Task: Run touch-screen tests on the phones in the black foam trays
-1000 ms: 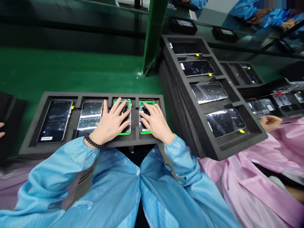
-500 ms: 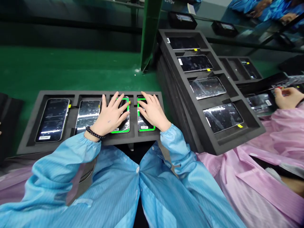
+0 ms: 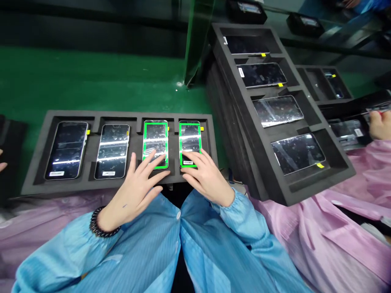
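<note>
A black foam tray (image 3: 134,182) lies before me with several smartphones in its compartments. My left hand (image 3: 136,189) is open, fingers spread, its fingertips over the lower end of a phone with a green-lit border (image 3: 155,134). Over the bottom of the rightmost phone, also green-bordered (image 3: 190,136), are the fingers of my right hand (image 3: 207,179), likewise open. Whether the fingertips touch the glass I cannot tell. To the left, two dark-screened phones, one at the far end (image 3: 67,150) and one beside it (image 3: 112,150), lie face up with white labels.
A stack of black foam trays (image 3: 282,179) stands at right, its top one holding several phones. A green post (image 3: 198,44) rises behind the green table (image 3: 91,85). A co-worker's hand (image 3: 380,124) in a pink sleeve is at far right; another person's fingers show at the left edge.
Both hands have drawn back toward me, down the two green-bordered phones, uncovering most of their screens. The second phone from the left now shows fully. The view has shifted slightly.
</note>
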{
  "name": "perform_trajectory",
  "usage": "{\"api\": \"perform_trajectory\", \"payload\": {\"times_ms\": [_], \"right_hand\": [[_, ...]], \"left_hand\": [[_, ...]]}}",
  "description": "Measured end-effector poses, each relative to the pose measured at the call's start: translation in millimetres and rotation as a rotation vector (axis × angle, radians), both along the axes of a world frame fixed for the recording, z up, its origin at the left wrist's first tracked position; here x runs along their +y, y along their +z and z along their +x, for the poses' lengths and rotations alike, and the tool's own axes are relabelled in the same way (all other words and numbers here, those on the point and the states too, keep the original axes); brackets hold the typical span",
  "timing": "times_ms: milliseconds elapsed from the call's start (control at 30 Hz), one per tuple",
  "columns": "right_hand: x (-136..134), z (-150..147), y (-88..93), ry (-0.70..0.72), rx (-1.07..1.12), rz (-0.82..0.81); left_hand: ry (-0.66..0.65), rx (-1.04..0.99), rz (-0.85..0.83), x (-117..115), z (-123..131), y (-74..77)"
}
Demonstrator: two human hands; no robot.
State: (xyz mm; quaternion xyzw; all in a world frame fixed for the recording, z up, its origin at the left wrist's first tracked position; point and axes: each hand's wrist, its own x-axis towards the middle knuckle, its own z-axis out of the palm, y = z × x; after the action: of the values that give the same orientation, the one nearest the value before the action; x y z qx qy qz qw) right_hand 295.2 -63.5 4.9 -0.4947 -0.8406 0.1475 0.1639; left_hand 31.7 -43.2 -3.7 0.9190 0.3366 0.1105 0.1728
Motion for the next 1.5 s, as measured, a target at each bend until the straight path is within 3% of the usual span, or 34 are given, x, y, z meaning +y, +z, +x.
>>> {"api": "perform_trajectory", "payload": {"times_ms": [167,333,500,600,700,800,900,1000,1200,1333,1500], "right_hand": [[18,2,-5.7,-0.072,0.010,0.046],[20,11,-13.7,-0.137,0.057,0.062],[13,27,-20.6,-0.273,0.138,0.071],[9,32,-24.0,-0.294,0.159,0.064],[7,34,-25.9,-0.309,0.175,0.069],[7,35,-26.0,-0.338,0.193,0.078],[8,36,-25.2,-0.359,0.207,0.084],[8,36,-24.9,-0.366,0.218,0.084],[15,38,-31.1,-0.424,0.218,0.111],[36,39,-37.8,-0.489,0.118,0.120],[67,35,-40.9,-0.472,0.047,0.091]], "left_hand": [[0.118,-0.055,0.074,16,6,-4.2],[0.153,-0.018,0.123,19,11,-16.8],[0.088,-0.002,0.111,17,5,-20.5],[0.031,-0.108,0.070,17,0,-20.0],[0.055,-0.209,0.085,18,-1,-21.8],[0.091,-0.168,0.122,18,1,-24.6],[0.045,-0.081,0.133,18,3,-25.2],[0.006,-0.190,0.085,17,0,-24.3],[0.140,-0.393,0.091,14,-4,-26.6],[0.252,-0.402,0.098,12,-2,-29.0],[0.366,-0.431,0.107,8,0,-30.8]]}}
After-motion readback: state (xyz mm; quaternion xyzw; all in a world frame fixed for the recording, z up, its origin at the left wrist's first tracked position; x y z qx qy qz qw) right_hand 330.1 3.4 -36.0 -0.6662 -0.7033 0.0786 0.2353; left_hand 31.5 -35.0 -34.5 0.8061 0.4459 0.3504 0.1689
